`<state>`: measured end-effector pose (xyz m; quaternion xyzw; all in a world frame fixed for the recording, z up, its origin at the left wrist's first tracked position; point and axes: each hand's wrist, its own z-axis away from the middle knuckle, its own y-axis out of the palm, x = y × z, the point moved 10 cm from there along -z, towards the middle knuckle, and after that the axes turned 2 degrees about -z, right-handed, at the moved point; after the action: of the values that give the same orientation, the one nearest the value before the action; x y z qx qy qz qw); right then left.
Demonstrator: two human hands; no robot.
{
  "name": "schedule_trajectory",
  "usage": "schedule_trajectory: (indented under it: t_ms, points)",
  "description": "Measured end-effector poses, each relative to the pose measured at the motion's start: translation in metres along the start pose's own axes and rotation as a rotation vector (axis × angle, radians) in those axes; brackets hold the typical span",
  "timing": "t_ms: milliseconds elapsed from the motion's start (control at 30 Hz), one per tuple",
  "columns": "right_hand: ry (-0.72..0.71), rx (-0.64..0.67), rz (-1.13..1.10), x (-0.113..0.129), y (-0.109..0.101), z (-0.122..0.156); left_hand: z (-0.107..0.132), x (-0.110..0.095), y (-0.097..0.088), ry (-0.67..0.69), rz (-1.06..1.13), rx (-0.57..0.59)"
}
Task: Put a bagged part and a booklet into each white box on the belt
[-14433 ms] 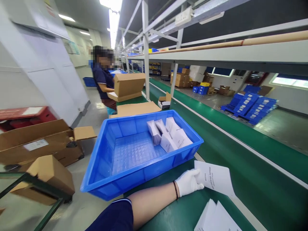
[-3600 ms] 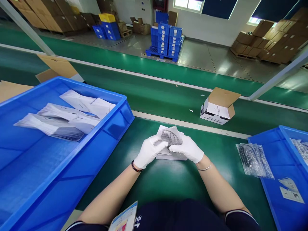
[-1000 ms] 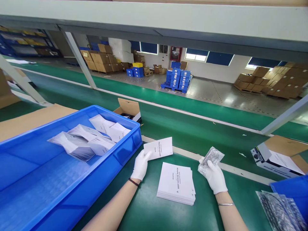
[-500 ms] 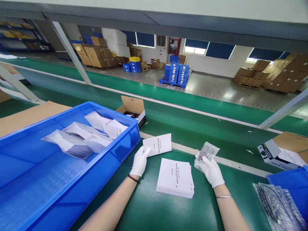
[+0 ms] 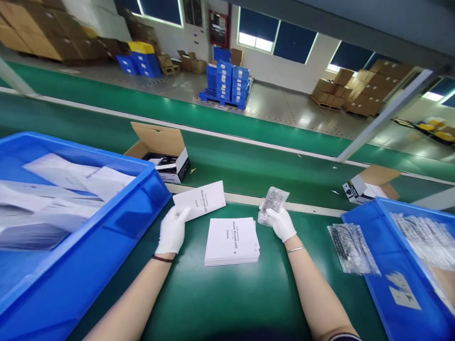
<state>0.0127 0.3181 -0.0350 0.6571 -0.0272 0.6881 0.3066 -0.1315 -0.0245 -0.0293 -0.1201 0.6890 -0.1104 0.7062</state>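
My left hand (image 5: 171,232), in a white glove, is closed on a white booklet (image 5: 201,200) and holds it up by its near corner. My right hand (image 5: 280,221), also gloved, is closed on a small clear bag with a dark cable (image 5: 272,202). Between the two hands a stack of white booklets (image 5: 232,239) lies flat on the green bench. An open cardboard box (image 5: 160,150) with dark contents stands on the conveyor belt just beyond my left hand.
A big blue bin (image 5: 88,246) with white booklets fills the left. Another blue bin (image 5: 401,279) with clear bags sits at the right, with more bagged cables (image 5: 350,247) over its rim. A second open box (image 5: 369,185) rides the belt at right. Pallets of crates and cartons stand beyond.
The open box on the belt has come closer, to just beyond my left hand. The view has tipped down and right, showing the right blue bin. Both hands keep their hold.
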Motion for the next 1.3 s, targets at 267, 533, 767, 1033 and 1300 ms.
schedule_trajectory:
  t_ms: [267,533,767,1033,1300]
  points:
    - [-0.057,-0.094,0.324,0.011,0.0,0.007,0.003,-0.005,0.005,0.033,0.052,0.032]
    - [-0.516,0.3,1.166,0.084,0.191,-0.022,0.004,-0.018,0.016,0.085,0.058,0.127]
    - [-0.584,0.472,1.819,0.062,0.346,-0.094,0.003,-0.014,0.021,0.094,0.032,0.169]
    - [-0.353,0.53,1.944,-0.006,0.347,-0.143,0.001,-0.011,0.024,0.128,0.086,0.182]
    - [-0.325,0.623,1.941,-0.011,0.325,-0.14,0.0,-0.01,0.024,0.115,0.048,0.152]
